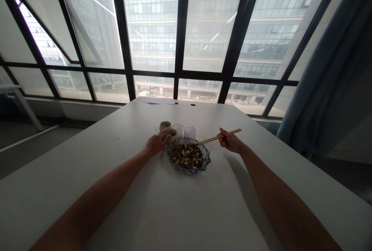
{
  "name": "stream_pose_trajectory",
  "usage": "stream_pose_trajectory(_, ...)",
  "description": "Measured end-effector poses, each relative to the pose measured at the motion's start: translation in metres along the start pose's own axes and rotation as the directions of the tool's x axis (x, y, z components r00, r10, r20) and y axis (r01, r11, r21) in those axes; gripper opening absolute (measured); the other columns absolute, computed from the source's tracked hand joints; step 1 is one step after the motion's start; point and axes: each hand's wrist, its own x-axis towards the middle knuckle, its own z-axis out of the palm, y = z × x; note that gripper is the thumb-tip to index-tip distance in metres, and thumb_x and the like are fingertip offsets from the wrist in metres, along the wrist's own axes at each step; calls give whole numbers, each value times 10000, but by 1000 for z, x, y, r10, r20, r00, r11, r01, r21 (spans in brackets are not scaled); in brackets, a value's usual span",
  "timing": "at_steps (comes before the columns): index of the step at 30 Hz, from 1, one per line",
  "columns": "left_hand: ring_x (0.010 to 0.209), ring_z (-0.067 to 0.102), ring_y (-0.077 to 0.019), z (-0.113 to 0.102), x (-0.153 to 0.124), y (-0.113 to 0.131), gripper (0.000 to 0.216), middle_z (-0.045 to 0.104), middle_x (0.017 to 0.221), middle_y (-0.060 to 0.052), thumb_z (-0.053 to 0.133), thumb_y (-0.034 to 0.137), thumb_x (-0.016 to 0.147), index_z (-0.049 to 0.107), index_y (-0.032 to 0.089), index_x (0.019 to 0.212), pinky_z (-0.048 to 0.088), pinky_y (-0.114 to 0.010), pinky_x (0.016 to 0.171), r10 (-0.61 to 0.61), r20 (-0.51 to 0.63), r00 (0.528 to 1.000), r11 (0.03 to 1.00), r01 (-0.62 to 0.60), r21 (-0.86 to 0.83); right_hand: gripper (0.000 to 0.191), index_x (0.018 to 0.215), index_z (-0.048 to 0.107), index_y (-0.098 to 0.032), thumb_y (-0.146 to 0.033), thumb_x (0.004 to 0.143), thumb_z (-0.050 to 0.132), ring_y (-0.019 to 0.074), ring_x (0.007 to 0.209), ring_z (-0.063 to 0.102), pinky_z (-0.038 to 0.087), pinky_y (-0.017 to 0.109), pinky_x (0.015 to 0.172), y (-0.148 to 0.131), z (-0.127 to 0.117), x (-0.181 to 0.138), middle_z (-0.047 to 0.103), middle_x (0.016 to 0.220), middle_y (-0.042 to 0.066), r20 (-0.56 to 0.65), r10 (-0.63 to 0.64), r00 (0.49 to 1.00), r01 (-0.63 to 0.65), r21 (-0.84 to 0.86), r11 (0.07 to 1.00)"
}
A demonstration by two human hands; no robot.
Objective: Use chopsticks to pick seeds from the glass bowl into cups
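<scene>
A clear glass dish with a scalloped rim sits mid-table, filled with mixed dark seeds and pale nuts. My right hand is closed on a pair of wooden chopsticks whose tips reach the dish's far right rim. My left hand rests at the dish's left edge, fingers extended toward a small greenish cup. Behind that stand another greenish cup and two clear small cups.
The white table runs to a far edge with papers and a dark cable hole. Large black-framed windows lie beyond. A blue curtain hangs at right; another table's leg shows at left.
</scene>
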Motion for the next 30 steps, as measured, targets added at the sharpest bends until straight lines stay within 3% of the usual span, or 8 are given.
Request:
stream_pose_trajectory(6, 861, 725, -229, 0, 1, 0, 575, 752, 883, -39, 427, 592, 982, 504, 243, 1432, 502, -302, 769, 9, -1, 1000, 1000, -9, 10, 435, 637, 600, -153, -432, 970, 617, 75, 336, 483, 419, 153, 322, 2, -3, 3, 573, 462, 22, 36, -61, 997, 64, -78, 995)
stream_pose_trajectory(12, 855, 730, -231, -2, -1, 2, 569, 754, 860, -35, 425, 585, 984, 501, 247, 1436, 503, -298, 763, 4, -2, 1000, 1000, -4, 15, 469, 611, 624, -146, -516, 890, 701, 91, 350, 513, 411, 172, 319, -10, 4, 3, 591, 451, 34, 54, -200, 978, 204, -90, 975)
stream_pose_trajectory(16, 879, 729, -229, -2, -1, 3, 560, 756, 876, -32, 438, 577, 983, 497, 253, 1436, 504, -299, 776, -5, 9, 1000, 1000, 5, 27, 514, 622, 662, -141, -618, 785, 759, 97, 336, 512, 410, 189, 317, -20, 16, -4, 607, 444, 37, 143, -271, 952, 290, -135, 947)
stream_pose_trajectory(20, 894, 729, -233, -4, -2, 4, 561, 757, 886, -34, 423, 583, 987, 495, 256, 1436, 507, -307, 785, -6, 16, 1000, 1000, 6, 26, 627, 652, 695, -120, -742, 654, 774, 125, 338, 553, 422, 211, 322, -28, 32, -17, 649, 473, 69, 260, -301, 917, 374, -304, 876)
stream_pose_trajectory(26, 928, 729, -242, -6, -3, 6, 558, 765, 916, -39, 423, 580, 989, 480, 268, 1448, 508, -320, 807, -14, 20, 1000, 999, 13, 39, 669, 647, 698, -115, -783, 689, 707, 129, 360, 590, 440, 201, 340, -38, 53, -35, 666, 498, 85, 291, -383, 877, 475, -401, 784)
stream_pose_trajectory(30, 934, 730, -255, -4, -2, 3, 565, 766, 921, -47, 417, 580, 991, 483, 250, 1445, 508, -330, 801, -1, 20, 1000, 1000, 1, 25, 643, 646, 713, -113, -753, 696, 725, 131, 377, 608, 462, 194, 359, -40, 61, -41, 678, 511, 90, 351, -368, 861, 500, -452, 739)
